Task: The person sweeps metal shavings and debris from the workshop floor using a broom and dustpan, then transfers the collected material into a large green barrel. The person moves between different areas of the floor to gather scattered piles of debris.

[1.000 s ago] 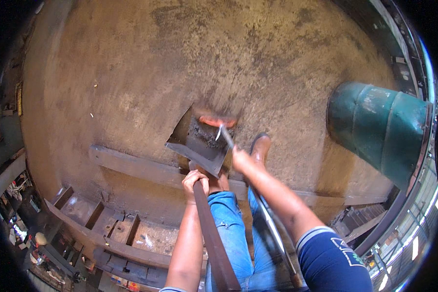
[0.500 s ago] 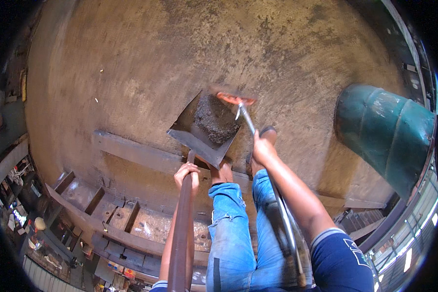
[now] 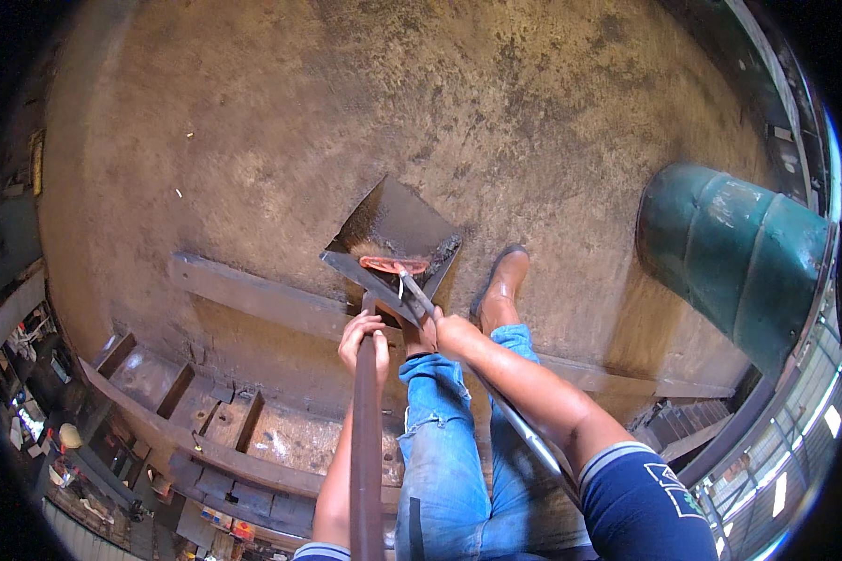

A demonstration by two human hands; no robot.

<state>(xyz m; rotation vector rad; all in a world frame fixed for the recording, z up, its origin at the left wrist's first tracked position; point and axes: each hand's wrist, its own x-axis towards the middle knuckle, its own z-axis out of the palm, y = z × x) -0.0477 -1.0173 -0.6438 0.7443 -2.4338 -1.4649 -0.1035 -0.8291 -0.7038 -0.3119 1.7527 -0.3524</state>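
Head view — stained floor (image 3: pixel 253 112), green drum (image 3: pixel 734 262); left grip (image 3: pixel 363 344) clasps dustpan (image 3: pixel 404 220), right grip (image 3: pixel 455 337) — broom (image 3: pixel 391 266).

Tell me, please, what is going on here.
A person holds a long-handled dustpan and a long-handled brush. The left hand grips the dark handle of the metal dustpan, which is down at the stained brown floor. The right hand grips the metal pole of the brush, whose orange-red head is inside the pan. Some dark grit lies to the right of the head. A green drum is off to the right.
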